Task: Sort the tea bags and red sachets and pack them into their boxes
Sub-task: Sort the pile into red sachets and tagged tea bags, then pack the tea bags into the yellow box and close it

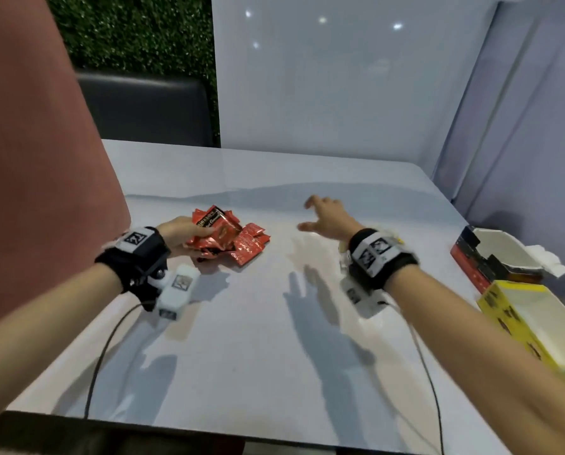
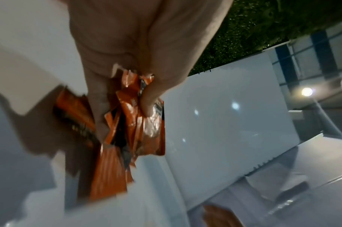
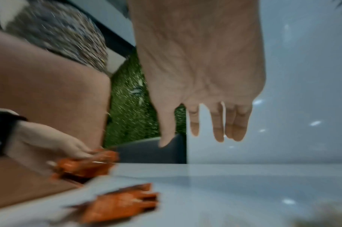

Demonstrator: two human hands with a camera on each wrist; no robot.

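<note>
- At my near right, the yellow box [image 1: 533, 326] stood open on the counter [image 1: 258, 339], the red box [image 1: 491, 257] just behind it.
- My left hand [image 1: 179, 233] gripped a bunch of red sachets [image 1: 220, 231]; more lay beside it.
- Farther out, my right hand [image 1: 328, 218] hung over the counter, fingers spread, holding nothing.
</note>
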